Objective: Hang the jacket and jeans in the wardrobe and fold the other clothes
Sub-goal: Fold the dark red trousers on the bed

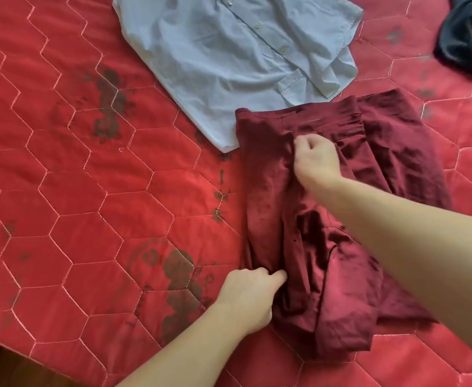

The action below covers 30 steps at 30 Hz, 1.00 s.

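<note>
Both your left hand (250, 293) and right hand (315, 160) pinch the crumpled maroon cotton shirt (338, 219); uneven pulling risks skewing the fold

A bedroom at home, by the look of it.
Red quilted bedspread (75, 191) fills the frame, loose clothes lie on it, and dark wooden floor (2, 367) shows lower left.

surface: bed under a red quilted cover (70, 191) with pale hexagon stitching and dark printed patches, filling the frame | top centre: crumpled light blue button-up shirt (229, 60) | centre right: partly folded maroon cotton garment (327, 247), just touching the shirt's lower edge | upper right corner: dark navy bundled cloth (469, 34), cut off by the frame
</note>
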Tool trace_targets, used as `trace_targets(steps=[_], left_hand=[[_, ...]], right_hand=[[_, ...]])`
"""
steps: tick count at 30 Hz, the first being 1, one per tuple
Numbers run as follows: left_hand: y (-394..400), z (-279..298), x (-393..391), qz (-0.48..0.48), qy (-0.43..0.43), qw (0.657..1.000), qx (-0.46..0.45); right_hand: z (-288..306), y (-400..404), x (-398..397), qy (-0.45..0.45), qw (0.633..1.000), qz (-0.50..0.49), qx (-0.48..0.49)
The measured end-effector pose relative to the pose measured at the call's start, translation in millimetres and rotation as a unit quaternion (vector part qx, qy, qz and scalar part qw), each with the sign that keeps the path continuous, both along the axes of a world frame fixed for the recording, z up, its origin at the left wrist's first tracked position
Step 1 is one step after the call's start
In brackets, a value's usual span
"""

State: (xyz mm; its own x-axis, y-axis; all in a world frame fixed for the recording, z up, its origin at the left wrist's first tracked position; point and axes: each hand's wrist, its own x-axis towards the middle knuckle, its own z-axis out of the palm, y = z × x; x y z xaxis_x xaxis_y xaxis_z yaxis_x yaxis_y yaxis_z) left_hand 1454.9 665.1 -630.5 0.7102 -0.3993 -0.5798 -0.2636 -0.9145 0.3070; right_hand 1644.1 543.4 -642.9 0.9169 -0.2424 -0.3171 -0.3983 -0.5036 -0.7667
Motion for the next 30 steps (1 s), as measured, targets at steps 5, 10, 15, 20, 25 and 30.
trace_targets(steps=[5, 10, 15, 20, 25, 30], left_hand=[[5.4, -3.2, -7.6, -0.023, -0.055, 0.998, -0.033], [11.1, -5.7, -14.9, -0.059, -0.069, 0.995, -0.052], [12.4, -5.8, -19.8, -0.013, -0.099, 0.991, -0.086], [9.9, -5.5, -24.6, 0.046, -0.082, 0.99, -0.108], [-10.4, -1.2, -37.9, -0.077, -0.168, 0.972, -0.143], [-47.3, -3.4, -49.4, -0.14, -0.158, 0.975, -0.07]], right_hand=[[4.8, -20.9, -11.8, 0.188, 0.975, 0.067, 0.096], [-4.7, -19.8, -3.3, 0.05, 0.994, 0.061, 0.081], [3.6, -40.6, -11.9, 0.144, 0.978, 0.012, 0.153], [12.9, -81.9, -95.7, -0.03, 0.986, 0.139, -0.087], [25.5, -103.1, -199.9, -0.056, 0.95, 0.279, -0.13], [21.7, -112.8, -260.7, 0.053, 0.968, 0.176, -0.172]])
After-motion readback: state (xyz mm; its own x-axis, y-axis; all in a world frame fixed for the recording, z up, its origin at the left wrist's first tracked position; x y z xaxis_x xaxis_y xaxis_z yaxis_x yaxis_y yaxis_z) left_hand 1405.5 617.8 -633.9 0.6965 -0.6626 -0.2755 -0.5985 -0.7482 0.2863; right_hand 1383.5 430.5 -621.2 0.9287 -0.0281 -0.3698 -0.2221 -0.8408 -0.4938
